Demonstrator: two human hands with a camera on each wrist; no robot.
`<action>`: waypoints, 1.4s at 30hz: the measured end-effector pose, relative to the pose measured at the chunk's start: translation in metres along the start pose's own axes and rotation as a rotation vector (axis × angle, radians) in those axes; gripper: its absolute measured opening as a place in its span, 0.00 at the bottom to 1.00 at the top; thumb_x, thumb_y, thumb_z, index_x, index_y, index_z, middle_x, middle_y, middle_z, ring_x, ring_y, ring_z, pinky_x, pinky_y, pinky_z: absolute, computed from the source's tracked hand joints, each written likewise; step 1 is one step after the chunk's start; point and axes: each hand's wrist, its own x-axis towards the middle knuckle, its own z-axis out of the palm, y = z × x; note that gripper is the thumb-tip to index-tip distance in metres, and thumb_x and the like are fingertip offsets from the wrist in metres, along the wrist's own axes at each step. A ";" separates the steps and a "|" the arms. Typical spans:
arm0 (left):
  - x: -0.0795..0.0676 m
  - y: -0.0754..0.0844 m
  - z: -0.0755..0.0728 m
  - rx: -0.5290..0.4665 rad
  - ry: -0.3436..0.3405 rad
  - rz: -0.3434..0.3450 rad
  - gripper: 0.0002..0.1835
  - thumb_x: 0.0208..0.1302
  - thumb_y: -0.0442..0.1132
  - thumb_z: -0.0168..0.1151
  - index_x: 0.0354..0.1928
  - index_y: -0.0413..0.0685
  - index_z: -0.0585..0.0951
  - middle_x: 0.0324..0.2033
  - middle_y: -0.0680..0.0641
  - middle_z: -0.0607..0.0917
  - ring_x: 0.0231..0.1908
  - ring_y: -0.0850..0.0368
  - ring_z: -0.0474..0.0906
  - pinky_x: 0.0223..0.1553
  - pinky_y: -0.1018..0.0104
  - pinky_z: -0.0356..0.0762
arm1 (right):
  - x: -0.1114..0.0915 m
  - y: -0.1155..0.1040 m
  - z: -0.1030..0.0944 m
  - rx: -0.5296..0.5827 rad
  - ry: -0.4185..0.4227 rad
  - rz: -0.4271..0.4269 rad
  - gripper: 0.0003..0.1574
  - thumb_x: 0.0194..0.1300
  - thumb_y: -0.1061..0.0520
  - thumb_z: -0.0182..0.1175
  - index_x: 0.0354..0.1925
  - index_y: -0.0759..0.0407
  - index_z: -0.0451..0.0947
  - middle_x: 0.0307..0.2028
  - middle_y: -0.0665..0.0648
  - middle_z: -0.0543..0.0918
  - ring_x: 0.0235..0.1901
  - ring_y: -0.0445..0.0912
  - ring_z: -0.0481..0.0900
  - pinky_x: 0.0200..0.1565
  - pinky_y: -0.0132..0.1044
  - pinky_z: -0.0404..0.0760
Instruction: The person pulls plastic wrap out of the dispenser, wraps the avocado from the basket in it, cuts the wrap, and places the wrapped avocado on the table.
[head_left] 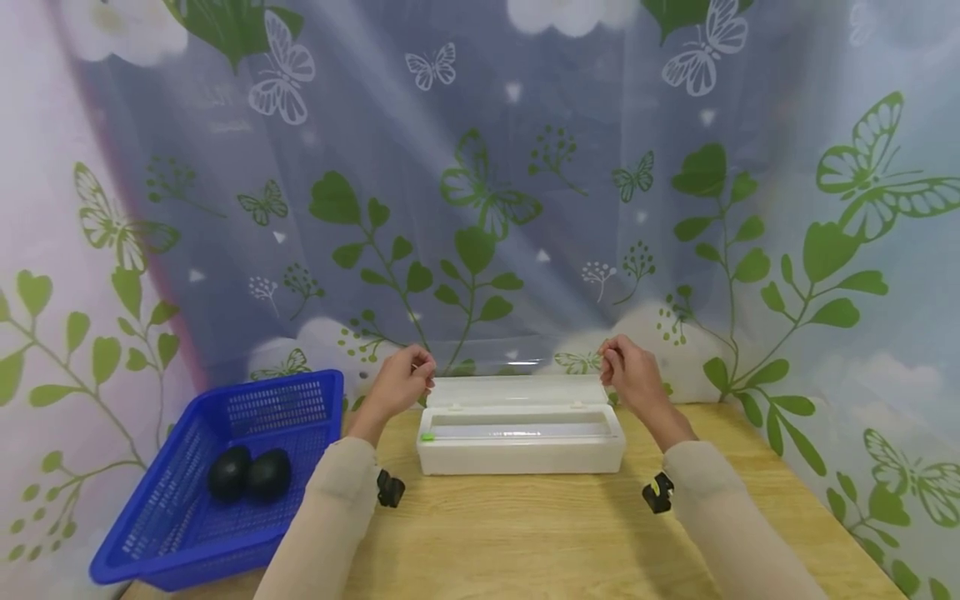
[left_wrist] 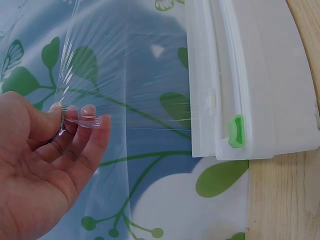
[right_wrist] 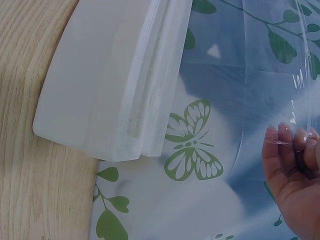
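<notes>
A clear sheet of plastic wrap (left_wrist: 95,60) stretches up out of a white wrap dispenser box (head_left: 521,457) on the table. My left hand (head_left: 401,382) pinches one corner of the sheet between thumb and forefinger, the other fingers loosely curved beside it. At the opposite corner my right hand (head_left: 632,375) pinches the sheet; its thumb is partly cut off in the right wrist view. Both hands are raised behind the box, one near each end. The box's lid (head_left: 517,390) stands tipped back, and a small green slide cutter (left_wrist: 236,131) sits at the left end of its track.
On the left stands a blue plastic basket (head_left: 187,550) holding two dark, rounded avocado-like items (head_left: 249,473). The wooden table (head_left: 510,533) runs back to a patterned curtain (head_left: 480,167) with leaves and butterflies, close behind the box.
</notes>
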 end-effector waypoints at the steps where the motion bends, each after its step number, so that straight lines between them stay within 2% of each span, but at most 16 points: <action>1: 0.000 0.000 0.000 -0.001 -0.002 0.000 0.09 0.80 0.32 0.48 0.47 0.38 0.78 0.37 0.40 0.81 0.38 0.43 0.83 0.38 0.63 0.85 | 0.000 0.000 0.000 0.004 0.000 0.002 0.10 0.80 0.67 0.47 0.43 0.69 0.75 0.29 0.65 0.81 0.26 0.46 0.82 0.29 0.25 0.81; 9: -0.003 0.000 0.001 0.017 -0.006 -0.007 0.09 0.80 0.34 0.49 0.48 0.38 0.78 0.38 0.39 0.82 0.36 0.52 0.82 0.38 0.63 0.85 | -0.003 0.003 0.002 0.011 0.023 -0.012 0.09 0.79 0.69 0.49 0.42 0.69 0.76 0.28 0.65 0.81 0.24 0.49 0.83 0.28 0.23 0.80; 16: -0.001 0.002 0.000 0.008 -0.009 -0.003 0.09 0.80 0.34 0.49 0.48 0.37 0.78 0.40 0.37 0.82 0.42 0.40 0.84 0.40 0.60 0.86 | -0.003 0.003 0.001 0.004 0.038 -0.027 0.09 0.78 0.69 0.49 0.42 0.70 0.76 0.27 0.64 0.80 0.23 0.47 0.82 0.28 0.23 0.79; 19: 0.001 0.003 -0.002 0.014 -0.002 0.002 0.09 0.80 0.33 0.49 0.48 0.37 0.78 0.38 0.37 0.83 0.41 0.39 0.83 0.40 0.60 0.86 | 0.000 0.001 0.000 -0.020 0.066 -0.050 0.10 0.78 0.70 0.49 0.41 0.70 0.77 0.26 0.64 0.81 0.22 0.44 0.81 0.27 0.24 0.79; 23: 0.004 0.007 -0.005 0.038 0.021 0.019 0.09 0.80 0.32 0.48 0.46 0.37 0.78 0.34 0.39 0.82 0.37 0.43 0.82 0.38 0.62 0.85 | 0.005 -0.003 0.000 -0.039 0.113 -0.076 0.10 0.77 0.71 0.49 0.40 0.70 0.78 0.25 0.64 0.82 0.21 0.44 0.80 0.27 0.24 0.77; 27: 0.006 0.010 -0.007 0.044 0.030 0.031 0.09 0.80 0.33 0.47 0.46 0.37 0.78 0.34 0.37 0.84 0.35 0.45 0.82 0.36 0.64 0.82 | 0.008 -0.008 -0.001 -0.029 0.144 -0.065 0.10 0.76 0.71 0.50 0.40 0.72 0.78 0.26 0.66 0.83 0.21 0.42 0.80 0.26 0.22 0.76; 32: 0.006 0.014 -0.009 0.024 0.042 0.042 0.09 0.80 0.32 0.48 0.46 0.37 0.79 0.33 0.38 0.84 0.35 0.43 0.83 0.35 0.63 0.82 | 0.009 -0.013 -0.004 -0.037 0.156 -0.055 0.10 0.77 0.71 0.49 0.40 0.72 0.78 0.27 0.67 0.84 0.21 0.41 0.79 0.25 0.21 0.76; 38: 0.006 0.020 -0.014 0.020 0.058 0.059 0.09 0.80 0.32 0.49 0.47 0.36 0.79 0.33 0.40 0.83 0.33 0.54 0.80 0.36 0.63 0.83 | 0.012 -0.019 -0.009 -0.063 0.173 -0.100 0.10 0.77 0.70 0.50 0.41 0.71 0.79 0.26 0.65 0.83 0.22 0.41 0.79 0.27 0.23 0.76; 42: 0.007 0.024 -0.018 0.029 0.072 0.075 0.09 0.80 0.33 0.51 0.46 0.37 0.79 0.33 0.40 0.84 0.31 0.54 0.80 0.33 0.65 0.79 | 0.016 -0.022 -0.012 -0.054 0.172 -0.106 0.10 0.77 0.70 0.50 0.42 0.72 0.79 0.28 0.67 0.83 0.23 0.45 0.81 0.27 0.22 0.77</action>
